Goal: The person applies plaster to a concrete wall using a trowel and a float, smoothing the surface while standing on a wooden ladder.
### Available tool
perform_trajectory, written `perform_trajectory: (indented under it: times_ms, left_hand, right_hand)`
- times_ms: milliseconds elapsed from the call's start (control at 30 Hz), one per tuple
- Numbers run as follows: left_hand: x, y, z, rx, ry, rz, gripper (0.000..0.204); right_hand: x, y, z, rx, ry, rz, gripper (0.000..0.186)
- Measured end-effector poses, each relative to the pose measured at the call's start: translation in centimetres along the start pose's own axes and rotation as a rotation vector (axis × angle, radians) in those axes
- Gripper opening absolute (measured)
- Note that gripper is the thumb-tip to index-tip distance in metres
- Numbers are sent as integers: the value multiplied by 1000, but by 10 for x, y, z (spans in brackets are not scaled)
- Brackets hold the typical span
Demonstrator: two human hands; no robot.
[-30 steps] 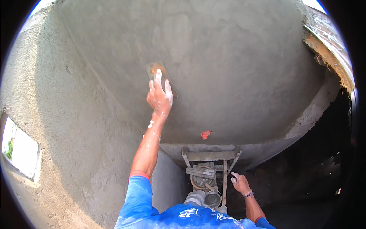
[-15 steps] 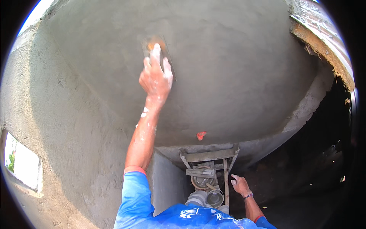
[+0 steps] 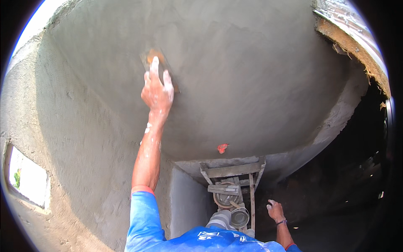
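Observation:
My left hand [image 3: 158, 89] reaches up to the smooth grey plastered wall [image 3: 243, 84], closed on a plastering trowel. White plaster smears cover its fingers and forearm. The plastering trowel [image 3: 154, 54] shows a flat blade and an orange handle; its face lies against the wall, and the hand hides part of it. Low on the right, beside the wooden frame, my right hand [image 3: 276, 211] hangs with nothing in it, its fingers loosely apart. A dark band circles that wrist.
Below stands a wooden scaffold frame [image 3: 233, 170] holding a bucket [image 3: 239, 217], a round basin and a wooden-looking block [image 3: 225, 190]. A red fitting [image 3: 222, 148] sticks out of the wall. Left is a rough side wall [image 3: 84, 159] with a window opening [image 3: 27, 176]; right is deep shadow.
My left hand and the trowel have slid left and slightly down across the wall. My right hand has shifted a little right and down. The view has tilted slightly.

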State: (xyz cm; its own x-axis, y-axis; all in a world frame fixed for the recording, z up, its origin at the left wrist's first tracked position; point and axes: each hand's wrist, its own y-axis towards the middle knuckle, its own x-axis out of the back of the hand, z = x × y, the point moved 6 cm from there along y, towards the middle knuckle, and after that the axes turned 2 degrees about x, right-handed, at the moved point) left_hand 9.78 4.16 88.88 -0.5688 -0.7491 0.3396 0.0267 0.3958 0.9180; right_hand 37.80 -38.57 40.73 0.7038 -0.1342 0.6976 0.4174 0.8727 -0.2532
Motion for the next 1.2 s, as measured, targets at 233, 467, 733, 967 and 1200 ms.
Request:
perform_trajectory:
  times_ms: [233, 467, 733, 967, 1200]
  left_hand:
    - [-45, -88, -14, -179, 124, 168, 60]
    - [-9, -10, -36, -39, 48, 53, 54]
    - [-66, -130, -17, -334, 196, 271, 62]
    - [-11, 34, -90, -236, 92, 62, 57]
    - [-40, 19, -178, -446, 102, 170, 58]
  right_hand:
    - [-14, 19, 8, 84, -27, 78, 38]
    - [-3, 5, 17, 30, 30, -9, 39]
    - [-53, -4, -1, 13, -7, 109, 40]
    - [-34, -8, 7, -10, 18, 58, 39]
    - [-38, 4, -2, -44, 1, 47, 38]
